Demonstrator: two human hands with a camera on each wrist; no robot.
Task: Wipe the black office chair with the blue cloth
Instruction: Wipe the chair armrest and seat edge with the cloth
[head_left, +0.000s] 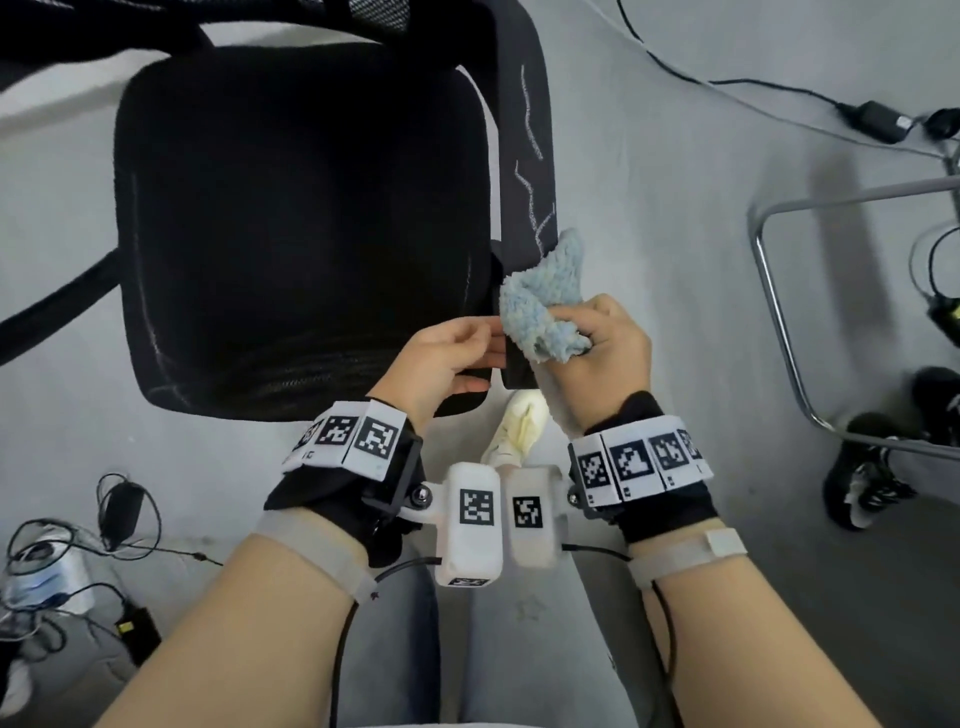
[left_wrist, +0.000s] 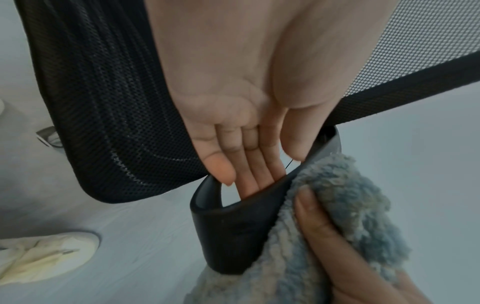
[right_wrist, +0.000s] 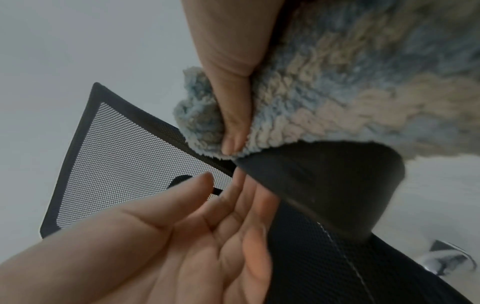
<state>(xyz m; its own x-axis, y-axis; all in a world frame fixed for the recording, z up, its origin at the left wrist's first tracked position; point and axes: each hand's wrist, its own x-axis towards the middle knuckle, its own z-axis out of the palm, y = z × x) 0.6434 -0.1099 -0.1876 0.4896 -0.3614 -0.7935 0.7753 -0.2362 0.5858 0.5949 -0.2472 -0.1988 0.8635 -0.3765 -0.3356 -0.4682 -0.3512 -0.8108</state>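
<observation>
Mid-wipe on armrest (head_left: 519, 364): R hand (head_left: 613, 348) clutched cloth (head_left: 545, 306) against it, L hand (head_left: 447, 358) fingers straight, bracing inside. Next: drag cloth fwd w/ pressure.

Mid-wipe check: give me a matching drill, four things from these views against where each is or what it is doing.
Things:
1. fluffy blue cloth
2. left hand
3. black plastic armrest
4. pale yellow-white shoe

States:
A. on the grey floor below the armrest
B. straight fingers against the armrest's inner side
C. bunched in the right hand
D. between cloth and fingers

Pairs: 1-C, 2-B, 3-D, 4-A
</observation>
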